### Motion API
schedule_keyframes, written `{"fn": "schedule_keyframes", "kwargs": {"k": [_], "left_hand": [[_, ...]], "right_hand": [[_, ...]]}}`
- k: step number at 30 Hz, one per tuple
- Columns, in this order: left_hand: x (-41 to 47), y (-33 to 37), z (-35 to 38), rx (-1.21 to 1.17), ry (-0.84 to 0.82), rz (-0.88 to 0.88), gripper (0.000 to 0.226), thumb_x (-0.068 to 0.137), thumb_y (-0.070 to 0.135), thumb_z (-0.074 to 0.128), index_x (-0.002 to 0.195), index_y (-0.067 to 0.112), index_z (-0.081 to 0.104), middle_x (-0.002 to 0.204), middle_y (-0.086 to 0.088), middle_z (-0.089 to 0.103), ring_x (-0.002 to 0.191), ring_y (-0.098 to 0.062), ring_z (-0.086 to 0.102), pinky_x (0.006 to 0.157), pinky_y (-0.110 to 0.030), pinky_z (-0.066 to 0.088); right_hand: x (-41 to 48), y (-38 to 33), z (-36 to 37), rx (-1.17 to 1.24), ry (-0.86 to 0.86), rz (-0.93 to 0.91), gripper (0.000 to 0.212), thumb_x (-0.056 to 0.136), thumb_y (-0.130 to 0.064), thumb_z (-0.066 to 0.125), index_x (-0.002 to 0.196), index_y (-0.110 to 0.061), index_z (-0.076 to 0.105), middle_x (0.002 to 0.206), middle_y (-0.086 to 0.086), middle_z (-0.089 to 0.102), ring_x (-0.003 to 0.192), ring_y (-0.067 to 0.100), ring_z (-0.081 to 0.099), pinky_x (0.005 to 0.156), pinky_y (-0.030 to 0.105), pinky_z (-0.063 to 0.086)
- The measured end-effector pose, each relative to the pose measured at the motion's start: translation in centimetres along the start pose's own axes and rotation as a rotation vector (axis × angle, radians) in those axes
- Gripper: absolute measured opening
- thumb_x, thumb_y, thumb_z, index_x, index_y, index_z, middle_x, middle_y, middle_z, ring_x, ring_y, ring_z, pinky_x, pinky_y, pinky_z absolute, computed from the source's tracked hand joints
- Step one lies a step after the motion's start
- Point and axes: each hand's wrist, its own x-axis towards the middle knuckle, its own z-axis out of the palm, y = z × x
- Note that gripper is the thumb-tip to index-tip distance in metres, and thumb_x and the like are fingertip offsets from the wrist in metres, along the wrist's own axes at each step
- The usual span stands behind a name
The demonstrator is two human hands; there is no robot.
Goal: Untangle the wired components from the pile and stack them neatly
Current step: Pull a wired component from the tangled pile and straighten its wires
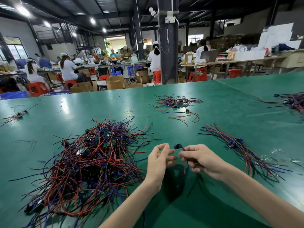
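A big tangled pile [92,162] of red, blue and black wires with small green boards lies on the green table [222,112], left of my hands. My right hand [202,160] pinches one wired component [178,146], a small blue part held just above the table with its wires hanging down under the hand. My left hand [158,159] hovers close beside it, fingers loosely curled, holding nothing that I can see. To the right lies a neat stack [235,143] of sorted components with their wires laid parallel.
A smaller tangle [176,102] and a single loose component [187,111] lie farther back. More wired bundles sit at the far right edge [294,101] and far left [19,114]. Beyond the table, people sit at other benches among boxes and red stools.
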Motion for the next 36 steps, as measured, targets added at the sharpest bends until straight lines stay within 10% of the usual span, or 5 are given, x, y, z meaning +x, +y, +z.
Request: {"fn": "schedule_keyframes", "kwargs": {"k": [8,12,16,26,36], "left_hand": [[-0.5,-1.0,0.3,0.324,-0.012,0.186,0.015,0.1,0.014,0.043,0.097,0.017,0.057,0.094,-0.009,0.064,0.067,-0.013,0.061,0.065,-0.027,0.054],[-1.2,-0.7,0.5,0.394,-0.017,0.273,0.014,0.1,0.011,0.043,0.1,0.017,0.056,0.091,-0.005,0.062,0.062,-0.007,0.059,0.062,-0.027,0.054],[-2.1,-0.7,0.5,0.785,-0.099,0.69,0.016,0.095,0.008,0.046,0.102,0.007,0.061,0.095,-0.008,0.064,0.083,-0.02,0.06,0.079,-0.034,0.049],[-3.4,-0.6,0.6,1.146,-0.495,0.833,0.021,0.087,0.011,0.049,0.101,0.007,0.064,0.094,-0.013,0.065,0.082,-0.037,0.06,0.068,-0.041,0.049],[-3.7,-0.4,0.7,1.222,-0.456,0.788,0.015,0.09,0.018,0.048,0.091,0.011,0.061,0.092,-0.01,0.065,0.085,-0.032,0.059,0.07,-0.034,0.044]], "right_hand": [[7.8,-5.0,-3.2,0.253,0.2,0.069,0.015,0.097,-0.003,0.046,0.085,0.0,0.055,0.061,0.008,0.058,0.043,0.009,0.052,0.038,0.017,0.045],[13.1,-6.5,-4.1,0.309,0.255,0.036,0.049,0.096,-0.019,0.054,0.138,-0.002,0.034,0.137,0.014,0.038,0.116,0.034,0.054,0.09,0.035,0.051],[15.2,-5.3,-1.8,-0.083,0.38,0.0,0.04,0.094,-0.007,0.056,0.13,0.003,0.043,0.124,0.018,0.05,0.081,0.027,0.057,0.064,0.03,0.054],[8.6,-4.1,7.3,-0.95,-0.574,0.01,0.009,0.086,-0.02,0.069,0.09,-0.013,0.065,0.076,0.001,0.065,0.059,0.007,0.059,0.057,0.018,0.049],[6.7,-6.2,10.8,-1.182,-0.71,-0.056,0.01,0.086,-0.018,0.069,0.079,-0.012,0.064,0.066,0.0,0.061,0.053,0.008,0.054,0.051,0.02,0.046]]}}
